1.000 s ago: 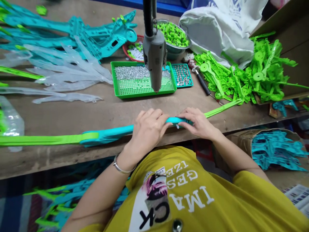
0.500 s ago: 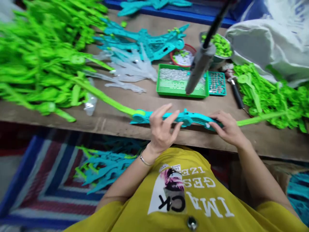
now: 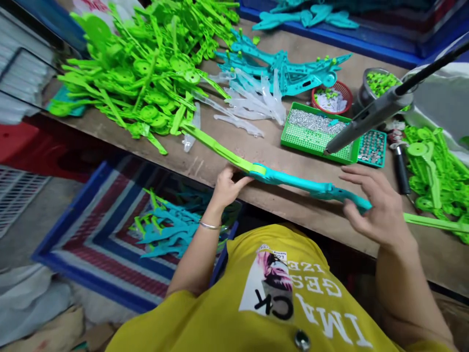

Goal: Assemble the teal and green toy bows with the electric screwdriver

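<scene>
A long jointed plastic piece lies along the table's near edge, with a teal middle section (image 3: 298, 182) and a lime green arm (image 3: 216, 145) at its left end. Another lime green arm (image 3: 432, 221) reaches out on the right, beyond my right hand. My left hand (image 3: 226, 188) grips the piece near the left joint, thumb at the near side and fingertips partly hidden under the green arm. Above the right part of the teal section is my right hand (image 3: 383, 208), fingers and thumb spread apart; whether it touches the piece is hard to see.
A grey electric screwdriver (image 3: 362, 120) hangs over a green tray of screws (image 3: 318, 146). Beside it are a teal tray of small metal parts (image 3: 372, 149), a red basket (image 3: 344, 90) and a metal bowl (image 3: 366, 93). Green parts (image 3: 146, 73) pile up at left; clear pieces (image 3: 252, 100) lie centrally.
The piece has been turned over, its smoother side now up. My left hand has shifted left to the joint, and my right hand has opened. The view has swung left.
</scene>
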Available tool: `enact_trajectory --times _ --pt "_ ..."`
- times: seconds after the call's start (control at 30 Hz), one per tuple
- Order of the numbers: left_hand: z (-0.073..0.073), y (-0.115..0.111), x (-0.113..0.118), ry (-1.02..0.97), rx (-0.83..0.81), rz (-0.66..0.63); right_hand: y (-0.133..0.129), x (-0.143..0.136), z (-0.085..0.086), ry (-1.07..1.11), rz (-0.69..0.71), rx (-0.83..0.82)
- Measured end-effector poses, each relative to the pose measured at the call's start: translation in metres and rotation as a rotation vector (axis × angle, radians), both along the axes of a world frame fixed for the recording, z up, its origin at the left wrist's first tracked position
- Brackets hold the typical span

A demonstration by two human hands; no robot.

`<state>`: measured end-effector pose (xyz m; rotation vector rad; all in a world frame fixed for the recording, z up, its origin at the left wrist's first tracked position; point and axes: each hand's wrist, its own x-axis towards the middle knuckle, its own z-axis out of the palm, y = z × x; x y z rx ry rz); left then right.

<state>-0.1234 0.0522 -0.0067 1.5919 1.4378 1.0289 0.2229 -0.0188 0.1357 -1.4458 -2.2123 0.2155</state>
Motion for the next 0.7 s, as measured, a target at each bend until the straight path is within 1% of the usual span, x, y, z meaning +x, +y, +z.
enact_trajectory --times 0.03,0.07,0.13,0.17,0.2,0.27,0.37,0.47,0.53,0.63,0.7 --pt "0.001 0.001 0.002 -0.022 -0.011 -0.006 0.002 -0.021 0.002 0.011 0.019 0.054" --pt "0.002 0.002 0.003 -0.038 -0.017 -0.012 0.005 -0.042 0.001 -0.003 0.061 0.057" --pt "0.004 0.001 0.007 -0.054 -0.02 -0.015 0.015 -0.081 -0.007 -0.069 0.132 -0.007" --pt "0.006 0.0 0.009 -0.063 -0.017 -0.015 0.022 -0.097 -0.013 -0.119 0.134 -0.044" --pt "0.009 -0.002 0.012 -0.073 -0.01 -0.017 0.029 -0.109 -0.02 -0.178 0.119 -0.083" --pt "0.016 -0.004 0.015 -0.105 0.011 -0.03 0.044 -0.123 -0.033 -0.29 0.116 -0.169" --pt "0.028 -0.005 0.017 -0.153 -0.001 -0.086 0.061 -0.123 -0.042 -0.34 0.208 -0.233" --pt "0.034 -0.003 0.013 -0.204 -0.067 -0.145 0.069 -0.115 -0.042 -0.302 0.313 -0.275" --pt "0.034 -0.003 0.01 -0.279 -0.124 -0.163 0.073 -0.11 -0.039 -0.284 0.335 -0.336" --pt "0.031 -0.013 0.012 -0.519 -0.238 -0.184 0.082 -0.105 -0.037 -0.211 0.323 -0.415" --pt "0.028 -0.025 0.022 -0.737 -0.298 -0.161 0.089 -0.103 -0.036 -0.122 0.303 -0.427"
